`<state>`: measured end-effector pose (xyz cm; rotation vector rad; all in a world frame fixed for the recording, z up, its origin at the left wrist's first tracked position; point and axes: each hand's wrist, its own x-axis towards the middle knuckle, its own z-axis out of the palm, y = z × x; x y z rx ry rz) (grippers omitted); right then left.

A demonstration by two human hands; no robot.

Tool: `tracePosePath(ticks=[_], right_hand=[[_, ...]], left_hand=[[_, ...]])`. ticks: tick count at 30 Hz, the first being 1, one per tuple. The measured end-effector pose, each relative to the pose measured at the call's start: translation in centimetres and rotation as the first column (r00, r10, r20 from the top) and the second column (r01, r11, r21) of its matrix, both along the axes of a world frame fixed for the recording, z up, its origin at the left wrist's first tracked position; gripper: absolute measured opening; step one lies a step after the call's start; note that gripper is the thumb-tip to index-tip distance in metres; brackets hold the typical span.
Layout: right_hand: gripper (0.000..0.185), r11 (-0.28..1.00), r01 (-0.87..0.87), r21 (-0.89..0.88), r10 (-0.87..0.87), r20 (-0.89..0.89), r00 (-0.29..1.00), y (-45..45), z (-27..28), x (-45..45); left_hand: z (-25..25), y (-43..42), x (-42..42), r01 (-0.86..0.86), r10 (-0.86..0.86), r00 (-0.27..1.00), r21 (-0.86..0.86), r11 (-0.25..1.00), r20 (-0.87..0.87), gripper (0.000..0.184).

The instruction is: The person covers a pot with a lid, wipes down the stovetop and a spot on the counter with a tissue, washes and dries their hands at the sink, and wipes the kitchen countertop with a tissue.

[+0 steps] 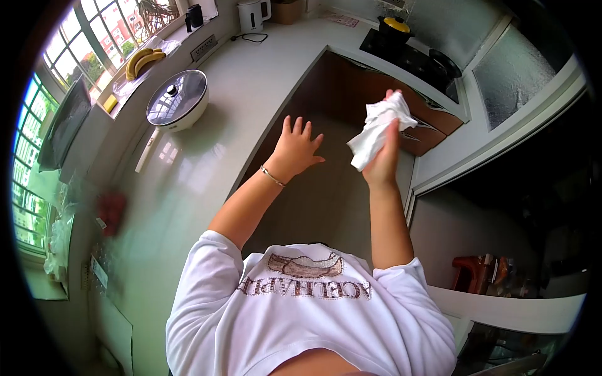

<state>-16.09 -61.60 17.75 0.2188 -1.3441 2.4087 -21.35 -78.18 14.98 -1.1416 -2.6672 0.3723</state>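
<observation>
My left hand is held in the air with its fingers spread and nothing in it, a bracelet round the wrist. It is nearest to the front edge of the pale countertop. To its right, my right hand is raised and grips a crumpled white cloth or tissue between thumb and fingers. The white material hangs down toward the left and partly hides the fingers. Both hands are apart, above the floor between the counters.
A white lidded pan stands on the left counter, its handle toward me. Bananas lie on the windowsill. A kettle stands at the back. A yellow-lidded pot sits on the black stove. A glass-panelled door frame borders the right.
</observation>
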Motion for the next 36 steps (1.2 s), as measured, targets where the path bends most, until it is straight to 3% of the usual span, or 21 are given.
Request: tracePosePath(ticks=[1, 2, 3, 4, 7, 12, 14, 16, 18, 22, 23, 24, 25, 26, 28, 30, 32, 33, 34, 35, 36], right_hand=[[0.078, 0.908, 0.059, 0.415, 0.02, -0.182, 0.983, -1.7, 0.9, 0.6], [0.087, 0.653, 0.186, 0.734, 0.114, -0.338, 0.934, -3.6, 2.1, 1.2], [0.086, 0.177, 0.434, 0.883, 0.231, -0.466, 0.854, -5.1, 2.9, 1.6], [0.072, -0.083, 0.526, 0.846, 0.315, -0.479, 0.82, -6.8, 0.8, 1.5], [0.055, 0.151, 0.572, 0.806, 0.254, -0.591, 0.766, -5.1, -1.6, -0.1], [0.055, 0.196, 0.355, 0.914, 0.304, -0.401, 0.864, -4.5, -0.3, -0.6], [0.057, 0.443, 0.392, 0.806, 0.146, -0.497, 0.856, -5.0, 1.0, -0.7], [0.063, 0.173, 0.604, 0.778, 0.319, -0.624, 0.713, -7.4, 2.1, 1.4], [0.043, 0.106, 0.527, 0.843, 0.448, -0.513, 0.732, -9.8, -0.1, 2.7], [0.037, 0.028, 0.147, 0.989, 0.099, -0.149, 0.984, -5.5, -0.9, -0.1], [0.039, 0.286, -0.03, 0.958, -0.054, 0.047, 0.997, -3.7, -0.1, -0.3], [0.042, 0.828, -0.078, 0.555, 0.086, 0.012, 0.996, -1.5, -2.6, -1.8], [0.047, 0.937, -0.091, 0.336, 0.112, -0.044, 0.993, -0.4, -1.0, -1.4], [0.056, 0.988, -0.117, 0.098, 0.127, -0.101, 0.987, 0.2, 0.2, -0.9], [0.06, 0.96, -0.181, -0.214, 0.164, -0.095, 0.982, 0.3, 0.2, -0.2], [0.059, 0.868, -0.341, -0.361, 0.345, -0.056, 0.937, -2.5, -2.0, 0.2], [0.064, 0.786, -0.416, -0.458, 0.469, 0.003, 0.883, -6.9, -1.5, 1.7], [0.062, 0.685, -0.559, -0.467, 0.595, -0.084, 0.799, -8.7, -1.3, 2.3], [0.06, 0.695, -0.536, -0.479, 0.579, -0.07, 0.812, -10.2, -0.7, 3.9], [0.06, 0.535, -0.683, -0.497, 0.653, -0.27, 0.707, -10.0, -1.2, 3.5], [0.061, 0.358, -0.806, -0.472, 0.679, -0.461, 0.571, -10.0, -1.0, 3.3]], left_hand=[[0.4, 0.3, -0.3, 0.055, -0.049, 0.996, -0.087, 0.995, 0.076, 0.058], [0.3, 0.9, -0.5, 0.107, -0.086, 0.982, -0.12, 0.987, 0.171, 0.056], [-0.1, 1.3, -0.6, 0.153, -0.112, 0.959, -0.143, 0.978, 0.261, 0.055], [-0.8, 1.8, -0.5, 0.182, -0.124, 0.936, -0.153, 0.971, 0.328, 0.053], [-2.0, 2.7, -0.4, 0.238, -0.149, 0.884, -0.152, 0.959, 0.444, 0.049], [-1.8, 2.9, -0.9, 0.264, -0.169, 0.832, -0.109, 0.958, 0.528, 0.042], [-1.6, 3.0, -1.2, 0.271, -0.176, 0.819, -0.098, 0.957, 0.546, 0.04], [-1.5, 3.5, -1.4, 0.283, -0.182, 0.803, -0.094, 0.955, 0.567, 0.037], [-1.5, 3.9, -1.0, 0.317, -0.207, 0.792, -0.098, 0.943, 0.574, 0.035], [-1.5, 3.0, 0.4, 0.414, -0.277, 0.793, -0.146, 0.898, 0.542, 0.03], [-1.2, 2.6, 0.8, 0.439, -0.298, 0.793, -0.16, 0.884, 0.531, 0.029], [-0.7, 1.7, 0.9, 0.446, -0.312, 0.79, -0.147, 0.883, 0.528, 0.028], [0.8, 0.8, 1.0, 0.375, -0.276, 0.782, -0.067, 0.925, 0.559, 0.026], [2.6, 0.3, 0.4, 0.332, -0.263, 0.786, -0.023, 0.943, 0.559, 0.026], [8.3, -0.1, 0.6, 0.305, -0.312, 0.926, 0.067, 0.95, 0.211, 0.021], [11.5, 1.0, 0.2, 0.525, -0.393, 0.851, 0.599, 0.604, -0.349, 0.016], [12.9, 3.0, 2.1, 0.307, -0.437, 0.855, 0.952, -0.006, -0.279, 0.016], [11.6, 4.4, 2.4, -0.04, -0.669, 0.715, 0.942, -0.332, -0.205, 0.021], [10.7, 5.3, 2.6, -0.45, -0.838, 0.489, 0.753, -0.481, -0.244, 0.025], [10.1, 5.1, 2.2, -0.876, -0.944, 0.027, 0.447, -0.18, -0.328, 0.032], [10.5, 5.2, 2.5, -0.947, -0.9, 0.002, 0.288, -0.142, -0.437, 0.035]])
